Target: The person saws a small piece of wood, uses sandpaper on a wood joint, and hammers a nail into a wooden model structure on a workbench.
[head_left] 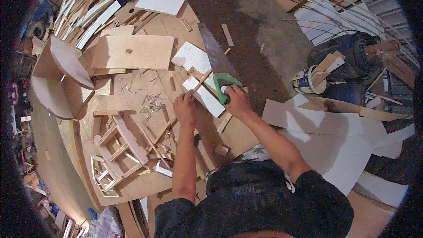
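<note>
My right hand [236, 101] grips the green handle of a hand saw [210, 46], whose long blade points away from me over the plywood work surface [132, 86]. My left hand [185, 108] holds a thin wooden strip [198, 83] that lies slantwise across a narrow white board [207, 99], just left of the saw. A larger white offcut [191, 56] is beyond. Loose nails or screws [147, 108] lie left of my left hand, and a wooden frame assembly [119, 145] sits nearer to me.
Curved plywood piece [61, 79] at left; flat plywood sheet [141, 53] and stacked strips [94, 13] behind. At right: bucket with offcuts [304, 83], dark bulky object [341, 59], large pale sheets [317, 150]. Concrete floor [269, 48] beyond the surface's edge.
</note>
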`<action>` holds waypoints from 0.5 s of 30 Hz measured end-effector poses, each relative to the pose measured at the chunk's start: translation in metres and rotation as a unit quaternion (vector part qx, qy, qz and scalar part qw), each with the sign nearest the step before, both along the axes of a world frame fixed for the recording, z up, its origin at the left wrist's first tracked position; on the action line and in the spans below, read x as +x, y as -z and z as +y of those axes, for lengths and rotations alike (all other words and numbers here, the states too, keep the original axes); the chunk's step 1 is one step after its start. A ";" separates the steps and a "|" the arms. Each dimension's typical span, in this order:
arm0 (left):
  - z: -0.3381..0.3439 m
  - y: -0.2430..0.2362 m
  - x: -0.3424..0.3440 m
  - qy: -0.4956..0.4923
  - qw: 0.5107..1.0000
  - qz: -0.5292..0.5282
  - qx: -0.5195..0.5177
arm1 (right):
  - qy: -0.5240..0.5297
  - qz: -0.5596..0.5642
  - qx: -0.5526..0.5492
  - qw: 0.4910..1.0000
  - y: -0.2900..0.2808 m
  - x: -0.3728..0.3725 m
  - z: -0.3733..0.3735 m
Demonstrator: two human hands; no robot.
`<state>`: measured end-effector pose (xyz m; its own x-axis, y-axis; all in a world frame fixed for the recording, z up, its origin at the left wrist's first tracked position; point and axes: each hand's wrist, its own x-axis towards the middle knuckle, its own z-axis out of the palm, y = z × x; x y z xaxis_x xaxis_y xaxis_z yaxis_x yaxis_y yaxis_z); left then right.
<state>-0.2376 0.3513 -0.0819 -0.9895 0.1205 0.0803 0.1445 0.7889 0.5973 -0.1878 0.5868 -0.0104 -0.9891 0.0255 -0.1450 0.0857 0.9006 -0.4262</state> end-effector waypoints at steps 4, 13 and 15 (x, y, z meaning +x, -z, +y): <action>0.016 -0.002 0.003 -0.043 0.995 0.048 0.071 | 0.148 0.272 -0.101 0.945 0.017 0.007 0.035; 0.067 0.003 0.002 -0.008 0.993 0.116 0.036 | 0.294 0.186 -0.431 0.833 0.009 0.065 0.145; 0.075 0.004 0.003 -0.001 0.992 0.125 0.035 | 0.208 0.209 -0.482 0.825 0.014 0.077 0.165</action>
